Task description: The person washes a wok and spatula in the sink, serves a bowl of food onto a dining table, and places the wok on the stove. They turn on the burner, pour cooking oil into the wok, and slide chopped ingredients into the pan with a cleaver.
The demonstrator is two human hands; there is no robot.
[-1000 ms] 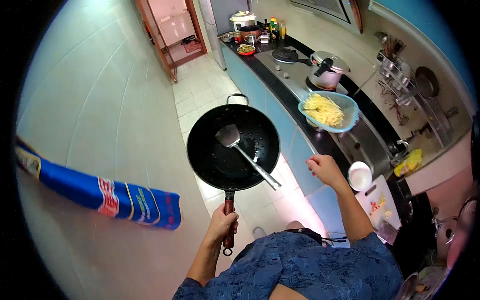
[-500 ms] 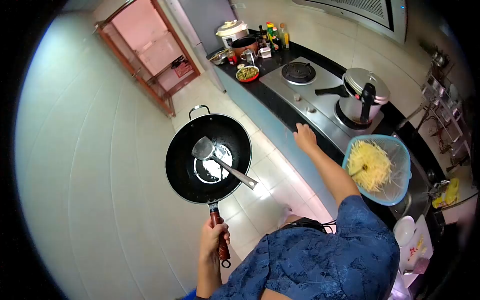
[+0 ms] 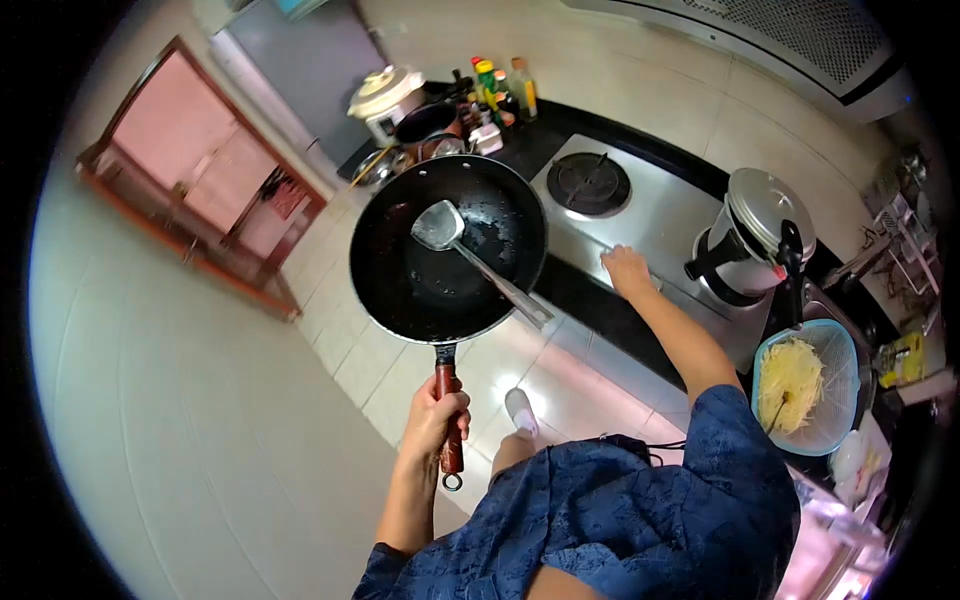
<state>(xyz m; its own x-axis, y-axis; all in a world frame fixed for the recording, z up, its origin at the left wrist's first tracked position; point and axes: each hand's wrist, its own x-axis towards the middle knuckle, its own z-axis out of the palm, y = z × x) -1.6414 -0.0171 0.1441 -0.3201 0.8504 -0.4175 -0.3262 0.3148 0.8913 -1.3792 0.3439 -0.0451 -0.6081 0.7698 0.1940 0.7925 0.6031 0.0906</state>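
My left hand (image 3: pixel 437 415) is wrapped round the red-brown handle (image 3: pixel 450 435) of a black wok (image 3: pixel 400 270), held up in the air over the floor. A metal spatula (image 3: pixel 440 228) lies in the wok, its handle sticking out over the right rim. The wok's inside looks wet. My right hand (image 3: pixel 627 272) reaches to the front of the steel gas stove (image 3: pixel 665 215), fingers curled where a control knob sits; the knob is hidden beneath them. Behind the hand is the left burner (image 3: pixel 588 183). A pressure cooker (image 3: pixel 757 230) stands on the right burner.
A blue basket (image 3: pixel 842 385) with pale shredded strips (image 3: pixel 792 385) stands right of the stove. At the far counter end are a rice cooker (image 3: pixel 387 100), a dark pot (image 3: pixel 428 125) and several bottles (image 3: pixel 500 90). A range hood (image 3: pixel 780 45) hangs above. A doorway (image 3: pixel 190 160) opens at left.
The wok with the spatula has moved up and forward toward the counter. My right hand has moved onto the stove's front. My view has shifted, and a foot now shows on the floor.
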